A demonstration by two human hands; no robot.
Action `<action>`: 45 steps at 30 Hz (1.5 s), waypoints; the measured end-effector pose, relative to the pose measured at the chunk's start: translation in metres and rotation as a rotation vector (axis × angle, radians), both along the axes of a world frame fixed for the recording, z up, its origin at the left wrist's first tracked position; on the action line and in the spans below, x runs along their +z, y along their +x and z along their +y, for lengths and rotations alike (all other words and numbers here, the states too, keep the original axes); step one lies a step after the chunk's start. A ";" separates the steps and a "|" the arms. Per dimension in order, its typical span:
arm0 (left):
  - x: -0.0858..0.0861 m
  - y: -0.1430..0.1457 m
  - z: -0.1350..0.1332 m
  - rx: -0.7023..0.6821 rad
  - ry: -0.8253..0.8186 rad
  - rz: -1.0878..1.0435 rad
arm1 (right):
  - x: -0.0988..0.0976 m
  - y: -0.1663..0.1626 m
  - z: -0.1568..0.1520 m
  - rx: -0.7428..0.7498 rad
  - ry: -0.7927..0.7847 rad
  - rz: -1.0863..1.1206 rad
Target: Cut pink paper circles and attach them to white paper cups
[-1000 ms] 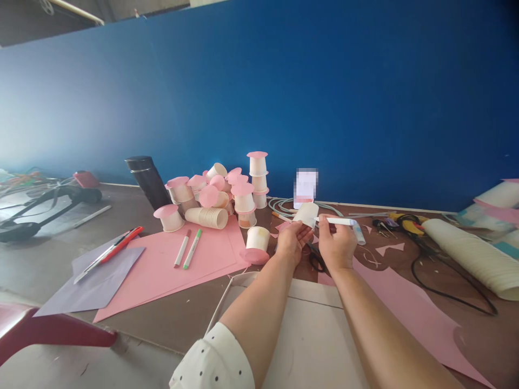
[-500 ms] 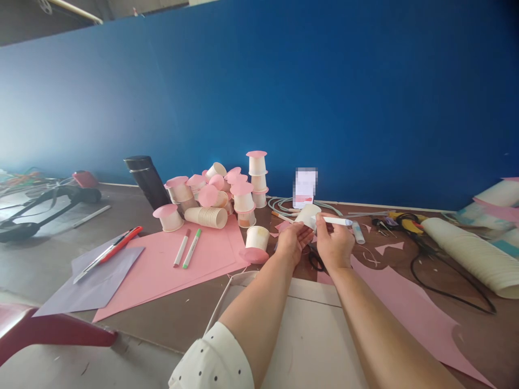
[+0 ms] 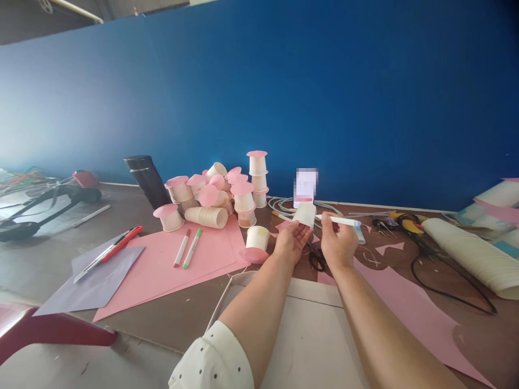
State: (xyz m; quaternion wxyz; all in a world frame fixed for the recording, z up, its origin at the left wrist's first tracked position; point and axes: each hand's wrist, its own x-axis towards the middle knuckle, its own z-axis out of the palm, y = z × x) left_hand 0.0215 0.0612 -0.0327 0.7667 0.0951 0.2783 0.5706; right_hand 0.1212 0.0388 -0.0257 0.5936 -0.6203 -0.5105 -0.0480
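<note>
A white paper cup [image 3: 305, 214] rests tilted in the fingers of my left hand [image 3: 292, 242], just in front of the propped phone [image 3: 305, 186]. My right hand [image 3: 339, 243] grips a white marker [image 3: 343, 221], its tip pointing left toward the cup with a small gap between them. Below the hands, dark-handled scissors [image 3: 317, 259] lie partly hidden. To the left, a white cup with a pink disc [image 3: 257, 240] stands disc down, near a tower of cups with pink discs [image 3: 258, 181].
Pink sheets [image 3: 162, 270] carry a red and a green marker [image 3: 192, 248]. A utility knife [image 3: 109, 251] lies on grey paper [image 3: 105, 292]. A black bottle [image 3: 146, 181] stands behind. On the right are a long cup stack [image 3: 472, 256], a black cable [image 3: 450, 302] and cut pink paper [image 3: 413, 308].
My right hand has drawn back slightly to the right with the marker, away from the cup. The cup has turned in my left hand, showing more of its side.
</note>
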 end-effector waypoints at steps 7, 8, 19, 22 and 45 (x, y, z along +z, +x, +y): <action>0.000 0.001 0.000 -0.014 0.016 0.011 | -0.001 -0.002 0.000 0.043 -0.019 -0.057; 0.000 0.002 0.000 -0.016 0.018 0.014 | -0.001 -0.002 -0.001 0.049 -0.022 -0.059; 0.000 0.003 0.000 -0.015 0.031 0.026 | -0.001 -0.003 -0.001 0.063 -0.043 -0.089; -0.001 0.003 0.000 -0.015 0.035 0.033 | -0.002 -0.003 0.000 0.062 -0.049 -0.106; 0.000 0.004 0.001 0.006 0.025 0.047 | -0.003 -0.002 0.003 -0.018 0.040 -0.149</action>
